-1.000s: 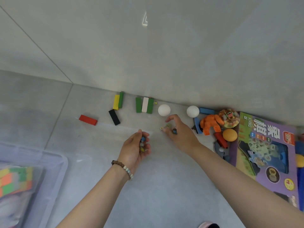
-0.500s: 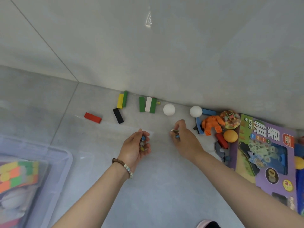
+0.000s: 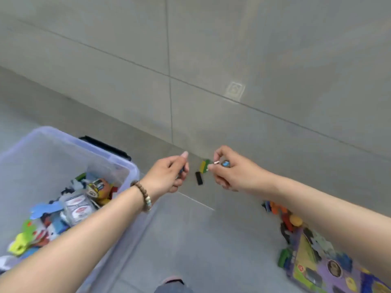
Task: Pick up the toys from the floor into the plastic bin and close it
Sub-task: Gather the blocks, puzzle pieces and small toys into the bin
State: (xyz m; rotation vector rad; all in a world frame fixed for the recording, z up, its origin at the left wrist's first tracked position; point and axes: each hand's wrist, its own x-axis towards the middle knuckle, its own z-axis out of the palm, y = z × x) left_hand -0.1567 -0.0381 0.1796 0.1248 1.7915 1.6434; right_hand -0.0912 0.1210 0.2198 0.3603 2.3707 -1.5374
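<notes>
though just beside the bin (image 3: 91,148), hands (image 3: 168,176) (image 3: 231,175) apart

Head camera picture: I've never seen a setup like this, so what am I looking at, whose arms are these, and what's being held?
No machine here: a person wears one camera on the head, looking down at their own arms. The left hand, with a bead bracelet, grips a small dark item, mostly hidden. The right hand pinches small pieces, one blue. On the floor, seen between the hands, lie a black block and a yellow block. At left stands the plastic bin, lid off, holding many toys. At lower right lie a purple box and an orange ball, among others.
</notes>
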